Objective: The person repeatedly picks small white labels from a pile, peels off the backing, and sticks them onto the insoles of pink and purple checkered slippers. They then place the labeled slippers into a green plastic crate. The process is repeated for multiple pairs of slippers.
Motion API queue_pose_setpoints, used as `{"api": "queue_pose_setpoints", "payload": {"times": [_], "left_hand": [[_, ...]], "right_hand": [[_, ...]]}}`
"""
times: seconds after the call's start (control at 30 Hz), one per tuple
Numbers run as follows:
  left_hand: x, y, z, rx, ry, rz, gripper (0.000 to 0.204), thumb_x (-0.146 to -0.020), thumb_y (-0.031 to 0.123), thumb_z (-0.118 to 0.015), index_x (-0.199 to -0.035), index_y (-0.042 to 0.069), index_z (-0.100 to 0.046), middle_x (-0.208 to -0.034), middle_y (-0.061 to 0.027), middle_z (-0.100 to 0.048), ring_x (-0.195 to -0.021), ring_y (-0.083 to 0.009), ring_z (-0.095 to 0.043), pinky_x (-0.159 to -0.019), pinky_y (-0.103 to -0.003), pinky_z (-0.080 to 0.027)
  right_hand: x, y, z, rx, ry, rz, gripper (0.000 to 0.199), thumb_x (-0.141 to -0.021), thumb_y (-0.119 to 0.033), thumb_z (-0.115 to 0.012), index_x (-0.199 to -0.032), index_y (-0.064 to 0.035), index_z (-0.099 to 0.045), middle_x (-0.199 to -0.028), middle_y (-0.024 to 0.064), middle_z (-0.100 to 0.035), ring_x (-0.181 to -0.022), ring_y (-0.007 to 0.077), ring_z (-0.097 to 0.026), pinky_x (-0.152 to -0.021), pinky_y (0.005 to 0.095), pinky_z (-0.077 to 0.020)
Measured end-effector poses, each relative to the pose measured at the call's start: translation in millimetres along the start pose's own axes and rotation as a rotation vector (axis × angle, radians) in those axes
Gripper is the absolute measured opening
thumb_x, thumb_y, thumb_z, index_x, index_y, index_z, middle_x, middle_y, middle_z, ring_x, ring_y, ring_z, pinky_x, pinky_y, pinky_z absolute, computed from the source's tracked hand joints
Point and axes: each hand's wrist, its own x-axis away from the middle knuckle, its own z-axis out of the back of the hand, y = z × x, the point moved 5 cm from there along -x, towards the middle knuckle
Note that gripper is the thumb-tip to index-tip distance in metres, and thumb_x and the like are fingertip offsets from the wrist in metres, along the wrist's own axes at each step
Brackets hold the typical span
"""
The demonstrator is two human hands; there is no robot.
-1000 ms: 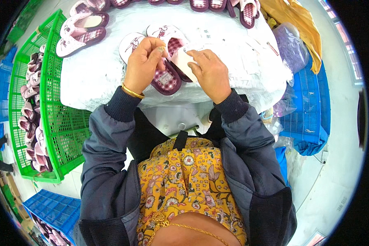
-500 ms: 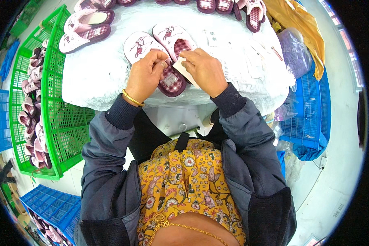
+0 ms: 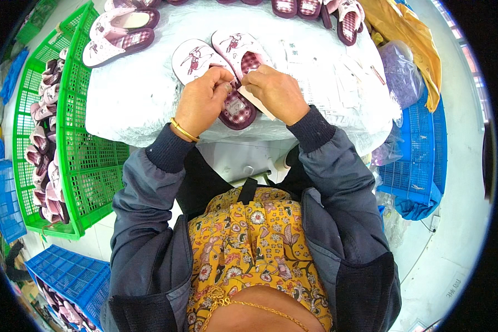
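**Both hands pinched on a white tag above a pair of slippers**

I see the left hand [image 3: 202,102] and the right hand [image 3: 276,91] meeting at the near edge of the table [image 3: 138,105], which is covered in white sheeting. The left hand's fingers are curled together, thumb and forefinger pinched at the point where the two hands meet. The right hand is closed on a small white tag [image 3: 255,102], which sticks out below its fingers toward me. I cannot tell whether the left fingertips grip the same tag or only touch it.

Directly under the hands lies a pair of slippers [image 3: 216,61] with pale pink uppers, a printed figure on each, and maroon checked insoles. The left slipper's heel shows just beneath the left hand. The right slipper sits just beside it, touching or nearly so.

A second, similar pair [image 3: 122,30] lies at the far left of the table, well apart. More slippers line the far edge. Loose white paper tags [image 3: 326,72] are spread on the table to the right of the hands.

A green plastic crate [image 3: 77,160] stands to the left of the table, with slippers along its far side. A blue crate [image 3: 415,160] stands to the right.
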Motion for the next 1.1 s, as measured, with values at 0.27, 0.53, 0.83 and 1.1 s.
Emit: {"api": "queue_pose_setpoints", "payload": {"times": [0.27,0.53,0.83,1.1], "left_hand": [[-3.6,8.5,-2.6,-0.003,0.026,0.007,0.009,-0.093,0.003,-0.057,-0.101,0.002,-0.062,-0.075,0.0005,-0.061,-0.057,-0.0050,-0.052,-0.053,-0.022,-0.044],[-10.6,10.1,-10.3,0.003,-0.030,-0.016,0.012,-0.093,0.003,-0.057,-0.105,0.003,-0.060,-0.083,0.0005,-0.062,-0.063,-0.0037,-0.052,-0.058,-0.020,-0.045],[-11.5,8.4,-11.6,-0.022,-0.058,-0.029,0.013,-0.092,0.001,-0.058,-0.105,0.002,-0.059,-0.087,-0.0007,-0.064,-0.077,-0.0080,-0.057,-0.067,-0.024,-0.048],[-11.4,11.0,-19.5,-0.189,-0.064,-0.097,0.011,-0.093,0.014,-0.058,-0.100,0.006,-0.060,-0.088,-0.0106,-0.063,-0.083,-0.0251,-0.063,-0.075,-0.035,-0.050]], "right_hand": [[2.9,5.8,-6.9,-0.023,0.045,-0.096,0.012,-0.091,-0.021,-0.059,-0.091,-0.0089,-0.060,-0.086,0.0112,-0.058,-0.081,0.0327,-0.063,-0.067,0.0434,-0.0501],[4.5,2.6,0.1,-0.374,0.146,-0.210,0.012,-0.090,-0.014,-0.064,-0.096,-0.0045,-0.061,-0.092,0.0120,-0.062,-0.085,0.0314,-0.062,-0.074,0.0389,-0.0497],[5.3,5.8,-2.2,-0.488,0.118,-0.264,0.011,-0.089,-0.011,-0.064,-0.095,-0.0020,-0.061,-0.089,0.0126,-0.061,-0.084,0.0296,-0.062,-0.074,0.0374,-0.0490],[12.0,8.2,-4.1,-0.405,0.113,-0.192,0.016,-0.091,-0.018,-0.062,-0.092,-0.0024,-0.059,-0.087,0.0166,-0.058,-0.083,0.0353,-0.058,-0.072,0.0416,-0.0475]]}}
